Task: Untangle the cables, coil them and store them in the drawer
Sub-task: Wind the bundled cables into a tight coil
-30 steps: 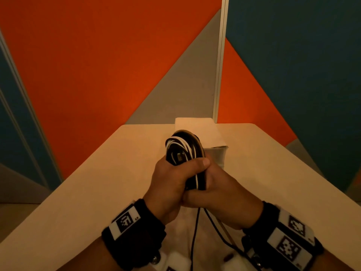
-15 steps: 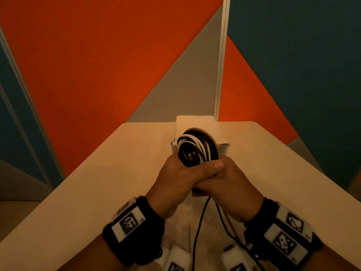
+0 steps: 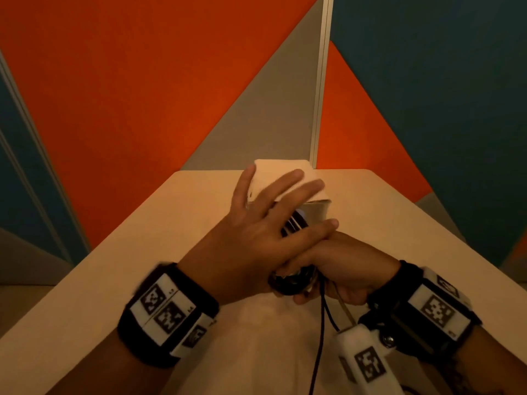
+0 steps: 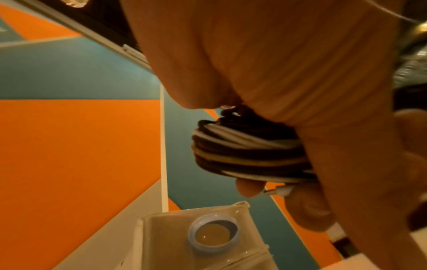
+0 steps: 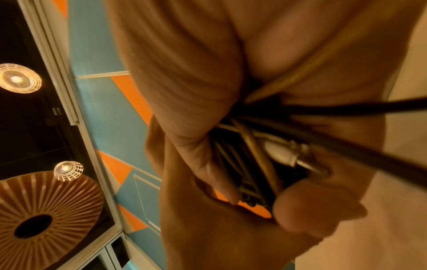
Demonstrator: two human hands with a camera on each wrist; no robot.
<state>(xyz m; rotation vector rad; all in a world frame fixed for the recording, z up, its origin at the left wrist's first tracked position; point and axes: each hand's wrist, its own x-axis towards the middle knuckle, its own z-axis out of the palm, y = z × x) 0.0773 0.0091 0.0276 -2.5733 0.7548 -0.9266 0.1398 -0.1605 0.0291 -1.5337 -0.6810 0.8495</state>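
A coil of black and white cables (image 3: pixel 288 283) is held above the table in front of a small white drawer box (image 3: pixel 281 171). My right hand (image 3: pixel 342 266) grips the coil (image 5: pixel 249 164) from the right and below, fingers curled round it. My left hand (image 3: pixel 251 238) lies over the coil with its fingers spread and straight; its thumb is hidden. Loose ends hang from the coil: a black cable (image 3: pixel 321 337) and a pale one (image 3: pixel 345 309). A white plug (image 5: pixel 279 151) sits in the bundle. The left wrist view shows the coil (image 4: pixel 242 153) under my palm (image 4: pixel 277 64).
The pale table (image 3: pixel 142 266) runs to orange, grey and teal wall panels (image 3: pixel 142 95). The drawer box has a translucent front (image 4: pixel 161 237) with a round blue-rimmed knob (image 4: pixel 212 233). Wrist cameras with marker tags sit on both arms.
My left hand has let go of the coil and spread its fingers over it. The right hand keeps hold and the coil has tipped flatter, closer to the drawer box.
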